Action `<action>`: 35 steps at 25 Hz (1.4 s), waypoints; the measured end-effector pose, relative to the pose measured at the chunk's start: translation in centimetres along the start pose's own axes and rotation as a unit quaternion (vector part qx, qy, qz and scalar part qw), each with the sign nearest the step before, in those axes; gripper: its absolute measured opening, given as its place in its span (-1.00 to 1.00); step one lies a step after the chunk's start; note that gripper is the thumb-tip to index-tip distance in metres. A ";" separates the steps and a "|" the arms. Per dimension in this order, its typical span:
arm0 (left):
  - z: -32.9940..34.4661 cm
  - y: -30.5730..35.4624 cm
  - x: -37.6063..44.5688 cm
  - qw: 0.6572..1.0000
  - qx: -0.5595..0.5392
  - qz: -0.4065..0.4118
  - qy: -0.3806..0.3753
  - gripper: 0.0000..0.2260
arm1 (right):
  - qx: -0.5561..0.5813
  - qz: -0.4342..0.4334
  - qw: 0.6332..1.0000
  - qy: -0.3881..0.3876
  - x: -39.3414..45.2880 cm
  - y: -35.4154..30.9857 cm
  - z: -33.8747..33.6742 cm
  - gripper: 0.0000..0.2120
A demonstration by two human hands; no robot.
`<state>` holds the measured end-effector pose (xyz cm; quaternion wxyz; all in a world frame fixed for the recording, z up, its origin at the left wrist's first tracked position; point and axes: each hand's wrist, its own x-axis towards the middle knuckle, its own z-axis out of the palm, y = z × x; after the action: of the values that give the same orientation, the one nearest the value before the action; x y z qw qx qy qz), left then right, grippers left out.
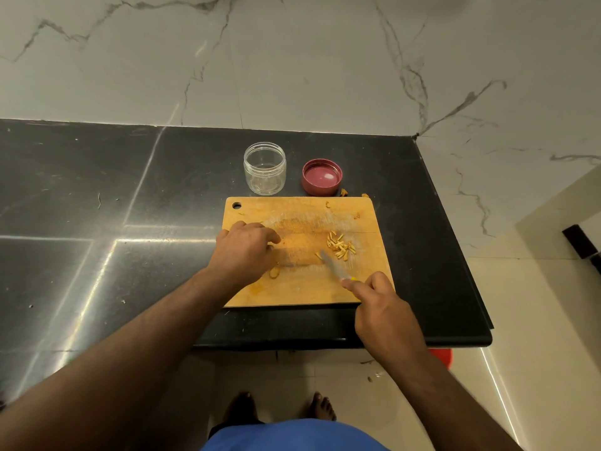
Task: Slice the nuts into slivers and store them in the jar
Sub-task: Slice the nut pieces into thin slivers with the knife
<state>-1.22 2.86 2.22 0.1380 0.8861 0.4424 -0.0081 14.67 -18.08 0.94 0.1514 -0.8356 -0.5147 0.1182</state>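
A wooden cutting board [302, 288] lies on the black counter. A small pile of pale nut slivers [340, 245] sits on its right half. My right hand [380, 307] grips a knife [332, 265] with a yellow handle; its blurred blade points up-left, tip beside the slivers. My left hand [245, 250] rests on the board's left part with fingers curled down; a nut piece [274, 272] lies just below it. What the fingertips hold is hidden. Behind the board stand a clear, open plastic jar [265, 168] and its dark red lid [322, 177], upside down.
The black counter [97, 206] ends just right of the board and at its near edge. A few nut scraps [344, 192] lie by the board's far right corner. Marble walls rise behind and to the right. My bare feet stand on the tiled floor below.
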 end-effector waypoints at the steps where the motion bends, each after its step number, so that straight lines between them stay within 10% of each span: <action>1: -0.1 -0.2 0.1 1.000 -0.024 -0.019 0.002 -0.72 | -0.022 0.012 1.000 0.012 -0.1 0.2 -0.1 -0.58; 17: -0.5 -3.9 0.7 0.986 -0.126 -0.112 -0.002 -0.78 | 0.034 -0.017 0.999 0.021 0.4 -0.7 -0.4 -0.57; 29: -0.6 -2.1 0.6 0.998 0.008 -0.060 -0.031 -0.81 | 0.115 -0.021 0.993 -0.002 1.0 -2.1 0.4 -0.53; 35: -1.0 -0.9 1.4 0.982 -0.175 -0.066 -0.036 -0.88 | 0.138 0.000 0.990 -0.011 0.8 -2.1 0.4 -0.54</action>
<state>-1.14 4.73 2.82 0.3064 0.8162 0.4890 0.0282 13.15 -16.40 1.37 0.2592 -0.8053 -0.4953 0.1974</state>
